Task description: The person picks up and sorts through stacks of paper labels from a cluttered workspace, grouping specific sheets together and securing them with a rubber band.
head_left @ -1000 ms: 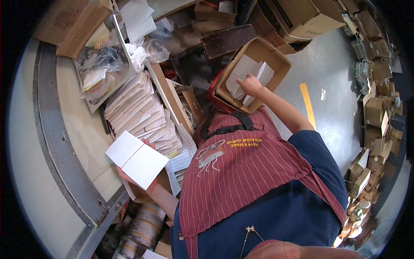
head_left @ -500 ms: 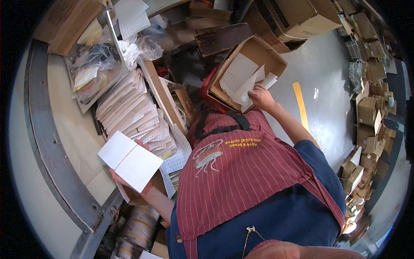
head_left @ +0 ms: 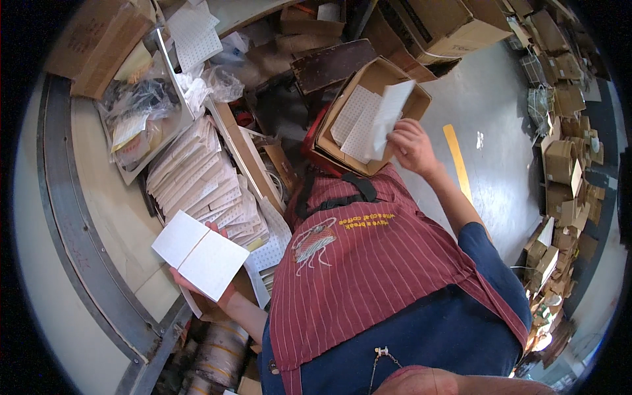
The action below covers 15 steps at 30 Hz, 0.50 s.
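Note:
A thick white stack of paper (head_left: 201,257), bound across its middle by a thin brown band, rests in my left hand (head_left: 228,295), whose fingers wrap its edges from below. On the right, my right hand (head_left: 415,146) pinches the lower edge of a thin white sheet (head_left: 391,115), raised and slightly blurred above an open cardboard box (head_left: 416,105). Inside that box lie printed sheets (head_left: 359,122) covered in small marks. The box sits tilted on something red (head_left: 315,139), just beyond my apron.
Left of my apron, bundled printed papers (head_left: 197,171) lie in a long overlapping row. Behind them is a tray (head_left: 141,161) with plastic bags. A large carton (head_left: 454,29) stands at the far right, and several small cardboard boxes (head_left: 559,158) line the right side.
My right hand has lifted the sheet up out of the box and moved slightly right and nearer. More printed sheets now show in the box. My left hand has dipped slightly with the stack.

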Each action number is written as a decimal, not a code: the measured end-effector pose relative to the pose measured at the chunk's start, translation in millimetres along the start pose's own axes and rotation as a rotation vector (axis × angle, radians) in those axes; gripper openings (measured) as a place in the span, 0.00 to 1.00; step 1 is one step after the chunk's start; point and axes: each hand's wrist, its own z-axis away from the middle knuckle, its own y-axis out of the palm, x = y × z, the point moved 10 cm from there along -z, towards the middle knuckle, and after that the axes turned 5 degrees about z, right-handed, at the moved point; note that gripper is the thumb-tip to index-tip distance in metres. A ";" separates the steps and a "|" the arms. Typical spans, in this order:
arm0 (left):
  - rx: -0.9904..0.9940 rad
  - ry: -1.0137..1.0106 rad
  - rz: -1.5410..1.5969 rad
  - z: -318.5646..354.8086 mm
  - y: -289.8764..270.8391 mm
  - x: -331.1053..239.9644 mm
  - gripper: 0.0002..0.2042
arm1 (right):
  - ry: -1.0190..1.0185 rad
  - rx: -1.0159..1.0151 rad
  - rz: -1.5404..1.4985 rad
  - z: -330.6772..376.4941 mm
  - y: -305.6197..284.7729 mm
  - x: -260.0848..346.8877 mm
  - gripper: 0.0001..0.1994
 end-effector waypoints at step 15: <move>-0.039 -0.014 0.008 -3.1 -6.4 3.0 0.42 | 0.112 0.365 0.183 27.9 99.6 -37.4 0.19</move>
